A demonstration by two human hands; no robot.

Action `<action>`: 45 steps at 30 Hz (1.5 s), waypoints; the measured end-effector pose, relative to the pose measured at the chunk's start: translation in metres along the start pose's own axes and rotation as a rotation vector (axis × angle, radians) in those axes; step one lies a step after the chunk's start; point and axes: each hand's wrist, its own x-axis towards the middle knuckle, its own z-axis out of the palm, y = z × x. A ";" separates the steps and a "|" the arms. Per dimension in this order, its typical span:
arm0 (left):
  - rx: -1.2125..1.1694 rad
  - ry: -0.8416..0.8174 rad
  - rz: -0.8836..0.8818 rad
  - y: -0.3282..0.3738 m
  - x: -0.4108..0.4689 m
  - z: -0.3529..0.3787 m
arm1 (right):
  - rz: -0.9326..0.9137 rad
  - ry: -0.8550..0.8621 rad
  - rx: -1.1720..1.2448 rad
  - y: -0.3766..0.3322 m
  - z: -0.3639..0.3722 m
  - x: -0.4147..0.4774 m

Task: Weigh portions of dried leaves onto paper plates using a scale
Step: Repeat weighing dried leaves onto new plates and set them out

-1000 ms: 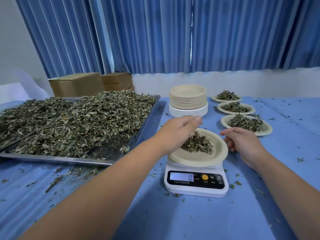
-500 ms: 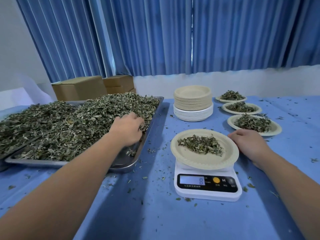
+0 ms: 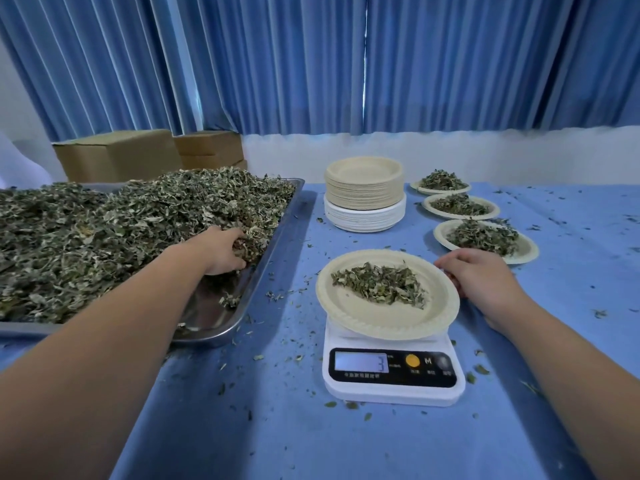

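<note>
Dried green leaf heap (image 3: 379, 284) on round beige paper plate (image 3: 381, 323) is stretched left-to-right. Tray leaves (image 3: 104, 230) are clutched by left hand (image 3: 221, 249); right hand (image 3: 481, 275) grip unclear.

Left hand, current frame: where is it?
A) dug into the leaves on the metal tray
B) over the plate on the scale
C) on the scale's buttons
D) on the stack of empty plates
A: the left hand has its fingers curled into the dried leaves on the metal tray, well to the left of the paper plate on the scale.
</note>
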 end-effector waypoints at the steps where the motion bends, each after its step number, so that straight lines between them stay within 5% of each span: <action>1: -0.017 0.001 0.023 0.000 -0.003 0.000 | -0.003 -0.004 -0.001 0.000 0.000 -0.001; 8: -0.103 -0.012 0.145 0.000 -0.031 -0.004 | -0.016 -0.026 0.022 0.000 -0.001 -0.003; 17: -0.228 0.261 0.182 -0.012 -0.067 -0.018 | -0.029 -0.037 0.036 0.003 -0.003 -0.002; 30: -0.374 0.297 0.133 -0.029 -0.085 -0.016 | -0.031 -0.048 0.035 -0.001 -0.003 -0.006; 40: -0.395 0.490 0.096 -0.014 -0.093 -0.032 | -0.033 -0.053 0.022 0.002 -0.003 -0.004; 45: -0.599 0.585 0.174 0.019 -0.101 -0.047 | -0.043 -0.066 0.014 0.001 -0.001 -0.004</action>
